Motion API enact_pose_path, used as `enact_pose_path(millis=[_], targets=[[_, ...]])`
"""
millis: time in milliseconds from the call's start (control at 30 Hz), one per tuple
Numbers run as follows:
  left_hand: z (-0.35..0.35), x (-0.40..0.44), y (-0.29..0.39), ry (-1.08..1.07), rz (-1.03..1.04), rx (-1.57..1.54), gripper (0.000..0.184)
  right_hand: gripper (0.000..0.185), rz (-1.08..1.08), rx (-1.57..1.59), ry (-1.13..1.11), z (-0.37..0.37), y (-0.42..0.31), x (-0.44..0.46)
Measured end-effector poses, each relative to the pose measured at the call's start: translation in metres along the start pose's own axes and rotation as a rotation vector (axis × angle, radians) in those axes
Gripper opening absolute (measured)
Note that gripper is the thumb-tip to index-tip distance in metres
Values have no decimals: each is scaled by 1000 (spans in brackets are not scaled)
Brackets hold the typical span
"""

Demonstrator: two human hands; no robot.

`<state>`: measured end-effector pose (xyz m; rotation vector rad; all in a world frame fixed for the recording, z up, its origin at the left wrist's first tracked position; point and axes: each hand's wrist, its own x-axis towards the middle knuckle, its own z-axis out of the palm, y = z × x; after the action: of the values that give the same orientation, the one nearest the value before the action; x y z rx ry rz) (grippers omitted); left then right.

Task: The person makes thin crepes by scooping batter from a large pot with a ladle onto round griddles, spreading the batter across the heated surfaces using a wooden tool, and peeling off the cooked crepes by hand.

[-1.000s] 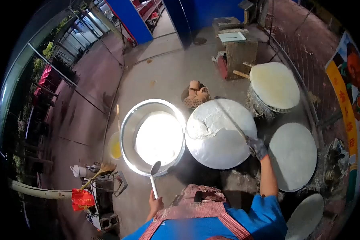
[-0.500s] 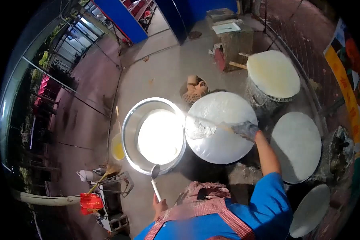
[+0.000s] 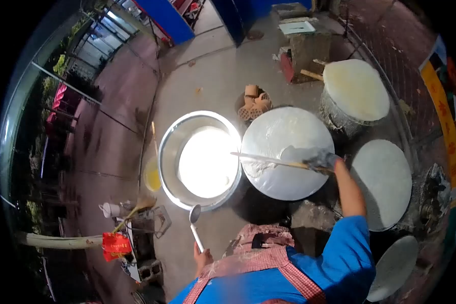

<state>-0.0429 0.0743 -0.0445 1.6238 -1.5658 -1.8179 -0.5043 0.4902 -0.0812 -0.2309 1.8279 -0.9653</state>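
My left hand (image 3: 203,257), bare, is closed round the white handle of a ladle (image 3: 195,228), whose dark bowl is at the near rim of a large metal pot (image 3: 165,177) of bright white batter (image 3: 205,164). My gloved right hand (image 3: 321,160) grips a long thin wooden stick (image 3: 273,160) lying low across a round griddle (image 3: 289,126). Pale batter coats the griddle, with a wrinkled thicker patch on its left side. The stick's far tip reaches the pot's right rim.
Round pale sheets lie at the right (image 3: 382,185) and lower right (image 3: 396,268). Another round top (image 3: 357,88) stands upper right. Clay pieces (image 3: 253,104) sit behind the griddle. A yellow liquid container (image 3: 152,175) is left of the pot, a red bag (image 3: 116,246) lower left.
My right hand has moved from the griddle's right edge inward over it, swinging the stick's tip left and nearer to the pot. My left hand still holds the ladle by the pot's near rim.
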Motion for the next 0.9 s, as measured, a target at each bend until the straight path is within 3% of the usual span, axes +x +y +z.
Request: enact_pose_path(millis=[233,333,367,467,567,700,800,900], targets=[[-12,-10,-13,22,-97,2,70,33,-1093,-1816,718,-13,50,-43],[-33,3,-29,-17,-75,16,69,42,-580,-1653,511,-6,-15,-9],[-34,5,-26,-33,-66,-4,69,42,-401,-1489,314,1,-52,-20],[-59,10,-22,-38,-38,-21,70,38,-266,-1231,231,16,-33,-55],[-74,24,-9,-116,-106,58,70,36,-255,-1016,354,64,22,-125],[-95,52,8,-244,-130,103,68,34,-66,-553,670,198,66,-202],[-115,69,14,-351,-135,158,67,36,-32,-70,1020,317,71,-176],[-119,70,40,-435,-178,138,63,38,-327,48,1311,394,45,-70]])
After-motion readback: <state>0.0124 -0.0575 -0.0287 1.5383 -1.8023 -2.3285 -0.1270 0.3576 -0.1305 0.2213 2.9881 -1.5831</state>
